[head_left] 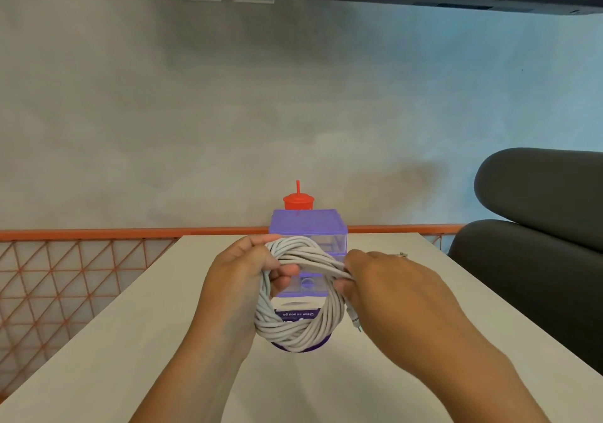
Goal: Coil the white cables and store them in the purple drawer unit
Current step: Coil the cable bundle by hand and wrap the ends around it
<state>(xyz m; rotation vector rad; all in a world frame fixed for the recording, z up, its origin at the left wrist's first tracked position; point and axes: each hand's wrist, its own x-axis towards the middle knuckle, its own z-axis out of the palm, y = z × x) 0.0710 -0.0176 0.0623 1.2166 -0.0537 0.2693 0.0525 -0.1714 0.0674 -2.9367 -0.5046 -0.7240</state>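
Observation:
A white cable (pixel 295 333) wound into a thick ring is held upright above the table, in front of the purple drawer unit (pixel 308 223). My left hand (pixel 235 279) grips the ring's left side, fingers curled through the loop. My right hand (pixel 391 285) pinches a strand crossing the ring's upper right. The cable's plug end (pixel 355 320) hangs below my right fingers. The drawer unit stands at the table's far edge with clear drawer fronts; its lower part is hidden behind the coil.
A purple tub (pixel 298 346) with a white label stands on the white table (pixel 98 357) right behind the coil. A red cup with a straw (pixel 298 200) sits behind the drawer unit. An orange mesh rail (pixel 65 275) runs on the left, dark cushions (pixel 538 227) on the right.

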